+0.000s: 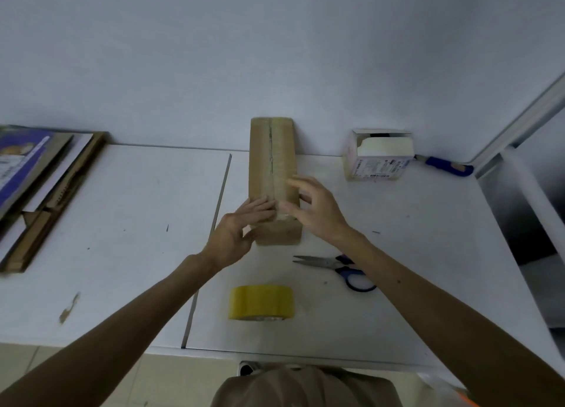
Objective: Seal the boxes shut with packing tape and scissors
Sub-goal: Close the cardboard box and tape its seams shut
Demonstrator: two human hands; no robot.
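- A person is standing at a white table (pixel 122 223), working on a long brown box (pixel 272 161) that is lying in the middle of it, running away from them toward the wall.
- A strip of tape (pixel 278 149) is running along the top seam from the far end to the near one, so this seam looks all but sealed.
- The left hand (pixel 235 232) is lying flat on the near left of the lid with straight fingers, steadying it and grasping nothing.
- The right hand (pixel 315 210) is hovering over the near end, fingers loosely spread and pressing the tape's end down; it is clutching nothing either.
- The tape roll (pixel 261 302) and scissors (pixel 336 266) are lying released on the table near the person, which suggests the cut is done.
- A small white box (pixel 377 158) is sitting at the back right with its top open, so I'd judge that one is waiting its turn.
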